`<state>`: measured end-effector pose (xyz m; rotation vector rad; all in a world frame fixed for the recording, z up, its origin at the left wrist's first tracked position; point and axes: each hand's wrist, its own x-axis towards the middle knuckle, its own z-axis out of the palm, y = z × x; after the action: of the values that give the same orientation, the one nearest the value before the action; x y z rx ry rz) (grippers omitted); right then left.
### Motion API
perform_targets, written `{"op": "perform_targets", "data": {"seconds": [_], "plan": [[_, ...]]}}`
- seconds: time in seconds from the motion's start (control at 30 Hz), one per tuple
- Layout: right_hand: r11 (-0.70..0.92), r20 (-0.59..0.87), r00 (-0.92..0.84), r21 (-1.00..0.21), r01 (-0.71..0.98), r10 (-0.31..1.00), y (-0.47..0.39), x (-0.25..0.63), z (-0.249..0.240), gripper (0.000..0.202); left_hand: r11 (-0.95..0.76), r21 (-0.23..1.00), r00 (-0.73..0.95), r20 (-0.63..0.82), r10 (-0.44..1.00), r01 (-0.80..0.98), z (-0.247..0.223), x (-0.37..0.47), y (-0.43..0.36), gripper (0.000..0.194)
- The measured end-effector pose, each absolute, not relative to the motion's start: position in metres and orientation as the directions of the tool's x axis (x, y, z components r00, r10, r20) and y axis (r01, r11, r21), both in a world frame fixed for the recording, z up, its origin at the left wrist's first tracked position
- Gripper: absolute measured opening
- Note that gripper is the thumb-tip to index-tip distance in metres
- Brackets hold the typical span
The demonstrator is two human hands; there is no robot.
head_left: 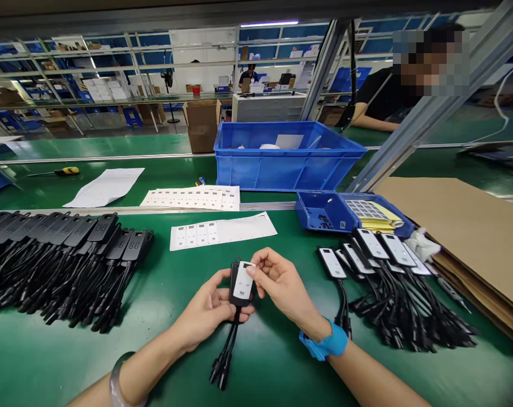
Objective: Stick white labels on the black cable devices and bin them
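My left hand is closed round a black controller box with two short cables and plugs hanging down toward me. Over the face of the box lies a white label, tilted and not in line with the edges. Thumb and fingers of my right hand pinch that label at its upper right corner. Just beyond, a label sheet with several white labels at its left end lies on the green bench. To the right rest several labelled controllers, their cables pointing toward me.
Many unlabelled black controllers lie in rows at left. Behind are more label sheets, a paper, a screwdriver and a large blue bin. Small blue trays and cardboard stand right; a person leans beyond the post.
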<state>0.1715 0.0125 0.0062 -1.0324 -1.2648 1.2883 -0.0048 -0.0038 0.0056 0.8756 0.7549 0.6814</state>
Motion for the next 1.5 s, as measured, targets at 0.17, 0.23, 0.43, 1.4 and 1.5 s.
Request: {"op": "perform_targets", "data": {"seconds": [0.17,0.23,0.43,1.4,1.5], "plan": [[0.022,0.027,-0.112,-0.999,-0.046,0.993,0.011,0.168,0.006,0.037,0.495,0.843,0.572,-0.305,0.761,-0.209,0.006,-0.004,-0.005,0.068],[0.017,0.02,-0.103,-0.999,-0.034,0.994,0.01,0.168,0.006,0.037,0.501,0.84,0.579,-0.308,0.755,-0.208,0.006,-0.005,-0.005,0.068],[0.009,0.012,-0.085,-0.999,-0.042,0.996,0.008,0.168,0.006,0.035,0.481,0.855,0.591,-0.288,0.754,-0.197,0.005,-0.004,-0.004,0.068],[0.077,0.081,0.024,-0.989,0.125,0.996,0.008,0.168,-0.003,0.024,0.366,0.92,0.593,-0.217,0.776,-0.142,0.007,-0.003,-0.007,0.066],[0.085,0.086,-0.007,-0.973,0.214,0.996,0.01,0.169,-0.006,0.026,0.407,0.899,0.574,-0.249,0.78,-0.163,0.007,-0.003,-0.006,0.063]]}}
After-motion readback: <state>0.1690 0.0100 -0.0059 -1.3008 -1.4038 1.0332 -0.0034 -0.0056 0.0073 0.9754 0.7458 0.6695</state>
